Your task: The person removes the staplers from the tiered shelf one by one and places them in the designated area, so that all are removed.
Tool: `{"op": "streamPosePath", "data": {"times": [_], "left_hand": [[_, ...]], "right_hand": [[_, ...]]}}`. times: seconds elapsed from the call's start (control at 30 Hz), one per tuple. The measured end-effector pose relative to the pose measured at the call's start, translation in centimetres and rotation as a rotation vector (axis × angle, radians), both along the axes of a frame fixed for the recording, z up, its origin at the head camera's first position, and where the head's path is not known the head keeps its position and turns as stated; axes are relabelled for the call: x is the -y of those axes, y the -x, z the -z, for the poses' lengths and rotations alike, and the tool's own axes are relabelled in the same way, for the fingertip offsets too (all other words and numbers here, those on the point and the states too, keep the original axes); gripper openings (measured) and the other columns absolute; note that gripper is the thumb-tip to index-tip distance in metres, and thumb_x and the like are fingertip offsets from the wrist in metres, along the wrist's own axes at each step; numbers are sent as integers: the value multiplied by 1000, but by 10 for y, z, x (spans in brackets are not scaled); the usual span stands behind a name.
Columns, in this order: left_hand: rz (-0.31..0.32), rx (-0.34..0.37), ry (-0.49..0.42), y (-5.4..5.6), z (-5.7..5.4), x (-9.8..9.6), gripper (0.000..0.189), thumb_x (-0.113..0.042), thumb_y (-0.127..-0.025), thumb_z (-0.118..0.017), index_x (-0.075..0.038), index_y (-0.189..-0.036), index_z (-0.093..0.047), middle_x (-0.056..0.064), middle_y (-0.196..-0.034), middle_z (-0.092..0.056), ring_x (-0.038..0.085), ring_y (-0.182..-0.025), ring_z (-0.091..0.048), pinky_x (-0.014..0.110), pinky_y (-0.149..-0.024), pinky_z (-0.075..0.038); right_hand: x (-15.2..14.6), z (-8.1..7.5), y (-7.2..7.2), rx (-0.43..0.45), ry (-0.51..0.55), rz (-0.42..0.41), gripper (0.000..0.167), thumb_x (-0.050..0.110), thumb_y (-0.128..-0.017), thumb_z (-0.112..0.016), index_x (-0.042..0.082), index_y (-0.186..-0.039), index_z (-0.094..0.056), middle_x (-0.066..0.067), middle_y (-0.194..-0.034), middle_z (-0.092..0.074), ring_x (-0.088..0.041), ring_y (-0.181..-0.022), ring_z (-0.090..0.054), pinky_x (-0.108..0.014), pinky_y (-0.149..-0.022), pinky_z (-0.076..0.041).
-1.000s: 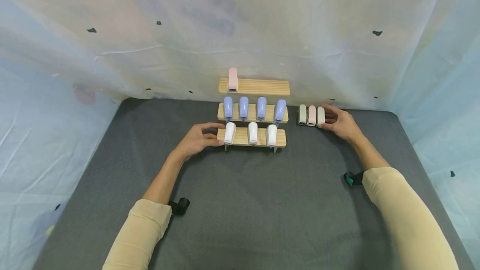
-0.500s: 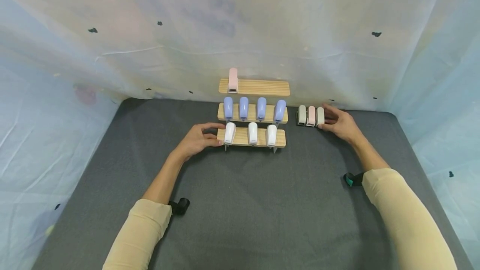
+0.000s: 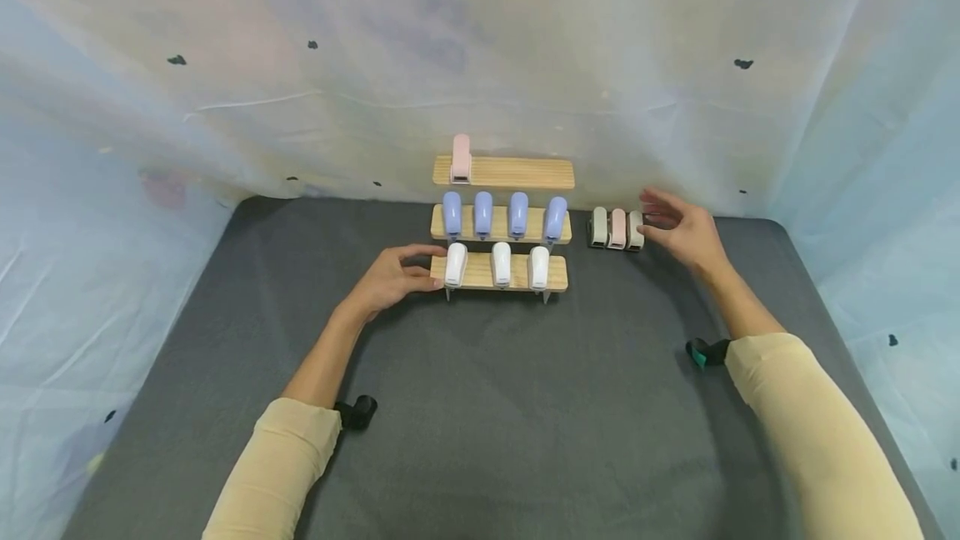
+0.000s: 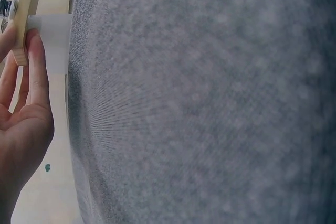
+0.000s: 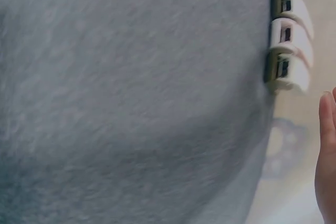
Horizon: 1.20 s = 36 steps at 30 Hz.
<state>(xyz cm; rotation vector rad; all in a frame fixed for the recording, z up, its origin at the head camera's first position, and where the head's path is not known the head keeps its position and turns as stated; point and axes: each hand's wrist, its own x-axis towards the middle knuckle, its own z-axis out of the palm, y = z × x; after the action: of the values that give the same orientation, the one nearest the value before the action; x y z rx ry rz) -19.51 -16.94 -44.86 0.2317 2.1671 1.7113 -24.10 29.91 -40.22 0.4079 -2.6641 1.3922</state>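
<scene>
My left hand grips the left end of the lowest wooden shelf of a three-step display rack, its thumb and fingers on either side of the board in the left wrist view. White mini staplers stand on this step. Several blue staplers line the middle step, and one pink stapler is at the left of the top step. Right of the rack, a grey-green stapler, a pink stapler and another grey-green stapler stand side by side. My right hand hovers beside that last one, fingers apart and holding nothing.
A dark grey cloth-covered table lies under everything. Pale patterned curtains hang behind it and at both sides. Each forearm wears a black strap, such as the left strap.
My right hand has let go of the rightmost grey-green stapler and lifted slightly up and away from it. My left hand keeps its hold on the shelf. The head view has shifted slightly.
</scene>
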Motion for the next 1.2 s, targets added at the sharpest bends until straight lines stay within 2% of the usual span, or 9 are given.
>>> {"op": "streamPosePath", "data": {"times": [0.2,0.33,0.47,0.67,0.87,0.97,1.2], "left_hand": [[7,14,7,0,-1,1,55,-15,-85,-81,-15,-136,-61,20,-119,-65,29,-100,-69,49,-92,-51],[5,8,16,2,-3,-1,55,-15,-86,-80,-15,-137,-60,20,-121,-65,29,-101,-69,51,-94,-49],[7,12,12,5,-2,-2,56,-11,-87,-78,-14,-139,-58,21,-126,-61,29,-103,-68,53,-96,-48],[16,22,25,8,-1,-3,57,-9,-88,-76,-11,-141,-55,24,-129,-59,29,-103,-68,55,-96,-47],[9,14,27,6,1,-1,56,-15,-87,-79,-17,-139,-58,21,-124,-63,29,-103,-68,53,-96,-48],[8,2,27,6,1,0,55,-19,-85,-81,-19,-136,-61,18,-122,-64,28,-103,-68,51,-94,-49],[29,-8,17,4,-2,2,55,-17,-85,-81,-16,-136,-60,19,-122,-64,28,-102,-69,49,-92,-51]], "right_hand": [[16,-23,-9,-7,50,-57,59,-4,-89,-70,-4,-143,-48,-28,-137,-53,-40,-123,-54,-39,-99,-47],[26,-36,-10,4,64,-86,58,-2,-90,-69,-3,-144,-48,-27,-138,-53,-41,-124,-53,-46,-101,-44],[37,-47,-8,-28,68,-106,58,-3,-90,-69,-4,-143,-48,-26,-137,-55,-43,-122,-53,-44,-101,-45],[55,-57,-2,-94,141,-184,55,-10,-88,-68,-10,-139,-50,-30,-133,-56,-44,-122,-53,-51,-101,-44],[76,-65,3,-109,186,-238,52,-11,-87,-67,-11,-137,-52,-32,-130,-57,-45,-120,-54,-53,-100,-43],[86,-68,5,-115,191,-255,50,-11,-87,-67,-12,-136,-52,-32,-129,-57,-47,-119,-54,-55,-99,-43],[105,-76,7,-88,208,-249,51,-9,-87,-68,-11,-136,-53,-31,-129,-57,-47,-117,-55,-55,-100,-42]]}}
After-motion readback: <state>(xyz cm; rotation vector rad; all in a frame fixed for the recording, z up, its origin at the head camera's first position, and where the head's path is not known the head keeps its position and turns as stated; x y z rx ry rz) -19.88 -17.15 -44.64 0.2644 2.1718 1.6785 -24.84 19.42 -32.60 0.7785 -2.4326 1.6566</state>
